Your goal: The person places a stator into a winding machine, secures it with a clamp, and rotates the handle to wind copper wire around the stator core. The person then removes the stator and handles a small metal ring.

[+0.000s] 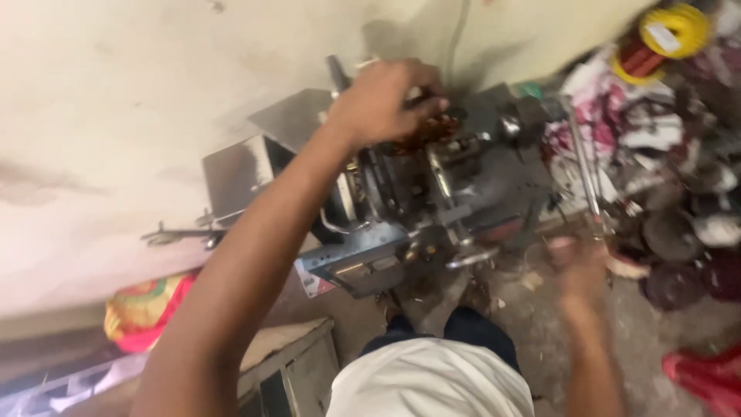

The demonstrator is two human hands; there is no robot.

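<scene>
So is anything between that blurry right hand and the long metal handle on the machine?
Nothing visible. The right hand is at the lower end of the metal handle, though motion blur hides the grip. The left hand rests on the coppery winding atop the machine.

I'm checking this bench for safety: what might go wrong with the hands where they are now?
1. The left hand rests on the reddish coil atop the metal machine; fingers might get pinched among its exposed parts.
2. The right hand is blurred at the long crank handle, so its grip is unclear; it may slip.
3. Cloth scraps beside the handle might snag.
</scene>
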